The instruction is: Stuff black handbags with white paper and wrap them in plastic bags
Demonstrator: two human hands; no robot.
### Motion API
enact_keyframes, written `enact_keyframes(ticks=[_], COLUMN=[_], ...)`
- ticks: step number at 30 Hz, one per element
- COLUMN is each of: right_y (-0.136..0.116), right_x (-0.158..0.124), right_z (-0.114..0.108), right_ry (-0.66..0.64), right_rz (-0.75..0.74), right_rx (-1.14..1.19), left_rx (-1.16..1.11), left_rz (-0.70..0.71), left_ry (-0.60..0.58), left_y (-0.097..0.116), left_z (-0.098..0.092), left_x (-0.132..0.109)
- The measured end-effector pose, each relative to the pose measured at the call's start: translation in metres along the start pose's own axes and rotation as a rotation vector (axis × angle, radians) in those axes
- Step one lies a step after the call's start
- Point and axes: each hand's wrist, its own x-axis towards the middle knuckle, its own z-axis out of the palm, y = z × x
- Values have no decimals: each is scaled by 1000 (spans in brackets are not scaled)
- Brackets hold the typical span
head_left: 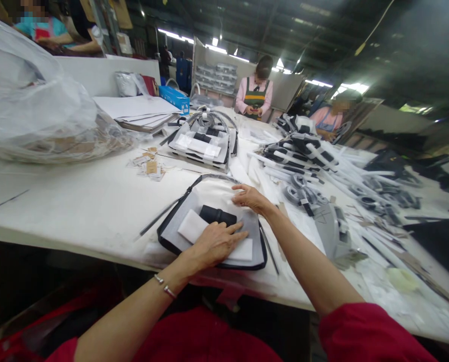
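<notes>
A black-edged bag lies flat on the table in front of me, its upper face covered by thin white sheeting. On it rest a folded black strap-like piece and a white padding strip. My left hand lies over the strip with fingers spread, the fingertips close to the black piece. At the bag's upper right, my right hand touches the white sheeting with its fingers stretched and apart. Part of the strip is hidden under my left hand.
A similar wrapped bag lies farther back, near scattered small tags. Left stands a large clear plastic bag. Wrapped straps and coiled pieces crowd the right. Across the table is a person in a striped apron.
</notes>
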Motion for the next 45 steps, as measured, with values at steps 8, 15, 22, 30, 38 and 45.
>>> enact_keyframes(ticks=[8, 15, 22, 30, 38, 45], right_y=[1, 32, 14, 37, 39, 30], right_x=[-38, -48, -45, -140, -159, -175], right_z=[-12, -36, -50, 11, 30, 36], right_ry=[96, 257, 403, 213, 367, 127], right_rz=[-230, -157, -221, -716, -656, -620], right_rx=[109, 232, 185, -601, -569, -583], left_rx=[-25, 9, 8, -19, -108, -31], left_rz=[10, -12, -4, -34, -127, 21], left_ry=[-14, 38, 25, 13, 138, 108], left_y=[-2, 0, -2, 2, 4, -1], left_z=[2, 5, 10, 3, 0, 8], left_x=[2, 1, 2, 3, -4, -5])
